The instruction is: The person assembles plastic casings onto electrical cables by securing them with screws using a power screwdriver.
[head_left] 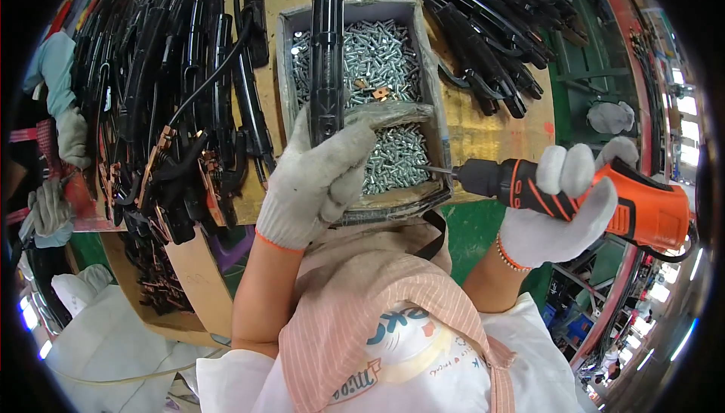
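Left grip [317, 175] closed round lower end of black handle [327, 54], over screw box [429, 73]; handle looks stiff, light, smooth: hold barrel. Right grip [566, 205] closed round orange driver [655, 215], right of screw box; probably heavier, best held mid-body.

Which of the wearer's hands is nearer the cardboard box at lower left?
Left. The left hand is up and right of the cardboard box; the right hand is much farther right.
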{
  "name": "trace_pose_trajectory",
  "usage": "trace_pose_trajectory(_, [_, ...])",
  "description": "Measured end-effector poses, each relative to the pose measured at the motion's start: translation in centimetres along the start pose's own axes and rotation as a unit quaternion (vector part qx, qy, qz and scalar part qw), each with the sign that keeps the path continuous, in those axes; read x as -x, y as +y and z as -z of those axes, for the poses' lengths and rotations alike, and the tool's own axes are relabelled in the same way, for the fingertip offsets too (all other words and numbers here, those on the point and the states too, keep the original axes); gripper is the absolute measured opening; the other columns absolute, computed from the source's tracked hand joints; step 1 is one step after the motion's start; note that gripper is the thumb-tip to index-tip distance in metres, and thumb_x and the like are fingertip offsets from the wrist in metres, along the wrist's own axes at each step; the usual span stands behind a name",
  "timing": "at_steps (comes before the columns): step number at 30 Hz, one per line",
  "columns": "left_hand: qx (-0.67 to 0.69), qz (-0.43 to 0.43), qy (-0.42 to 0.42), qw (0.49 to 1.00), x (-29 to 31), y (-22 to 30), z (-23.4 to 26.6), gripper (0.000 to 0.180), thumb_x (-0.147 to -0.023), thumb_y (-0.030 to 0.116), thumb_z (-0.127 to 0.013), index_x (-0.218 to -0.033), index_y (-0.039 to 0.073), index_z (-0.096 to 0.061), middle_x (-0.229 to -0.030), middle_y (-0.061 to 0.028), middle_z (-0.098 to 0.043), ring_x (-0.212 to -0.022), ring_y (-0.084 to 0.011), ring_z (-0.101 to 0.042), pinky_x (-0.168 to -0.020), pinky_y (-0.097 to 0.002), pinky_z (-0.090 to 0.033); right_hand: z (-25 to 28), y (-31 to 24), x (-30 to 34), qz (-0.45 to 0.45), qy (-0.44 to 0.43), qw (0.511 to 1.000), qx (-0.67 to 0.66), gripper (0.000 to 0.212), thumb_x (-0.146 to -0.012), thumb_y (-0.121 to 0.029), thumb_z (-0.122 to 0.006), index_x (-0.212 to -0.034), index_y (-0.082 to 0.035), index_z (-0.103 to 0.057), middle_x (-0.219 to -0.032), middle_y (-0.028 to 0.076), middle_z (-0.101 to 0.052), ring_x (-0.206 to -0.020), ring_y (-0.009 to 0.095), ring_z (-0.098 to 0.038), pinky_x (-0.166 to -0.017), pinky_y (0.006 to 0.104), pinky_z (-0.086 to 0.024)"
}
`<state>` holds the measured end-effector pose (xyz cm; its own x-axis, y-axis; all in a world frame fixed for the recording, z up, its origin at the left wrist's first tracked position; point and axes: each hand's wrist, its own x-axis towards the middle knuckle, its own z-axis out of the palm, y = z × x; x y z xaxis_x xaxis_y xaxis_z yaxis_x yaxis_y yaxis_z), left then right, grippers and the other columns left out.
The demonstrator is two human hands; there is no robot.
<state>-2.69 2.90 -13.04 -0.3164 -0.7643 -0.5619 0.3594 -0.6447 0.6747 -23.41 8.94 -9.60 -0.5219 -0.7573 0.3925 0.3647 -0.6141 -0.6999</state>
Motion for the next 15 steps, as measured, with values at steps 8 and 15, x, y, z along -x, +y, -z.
trace_pose_trajectory(8, [-0.033,0.028,-0.007,0.999,-0.4,0.2,0.5,0.048,-0.086,0.016,-0.071,-0.124,0.008,-0.043,-0.058,0.0035,-0.045,-0.041,-0.0037,-0.036,-0.033,-0.0207,-0.022,0.2,1.5,1.3,-0.048,-0.028,0.988,0.143,0.02,-0.092,-0.013,-0.05,-0.078,-0.007,-0.038,-0.075,0.003,-0.031,-0.063,0.017,-0.033,-0.057,0.0295,-0.027])
trace_pose_trajectory(15, [-0.025,0.018,-0.011,0.999,-0.5,-0.1,0.5,0.054,-0.086,0.015,-0.072,-0.128,0.008,-0.04,-0.058,0.0036,-0.045,-0.04,-0.0039,-0.036,-0.033,-0.0209,-0.022,0.0,1.9,1.0,-0.027,-0.003,0.997,0.071,0.058,-0.09,-0.007,-0.06,-0.139,-0.003,-0.028,-0.076,0.011,-0.058,-0.055,0.021,-0.053,-0.051,0.0338,-0.049])
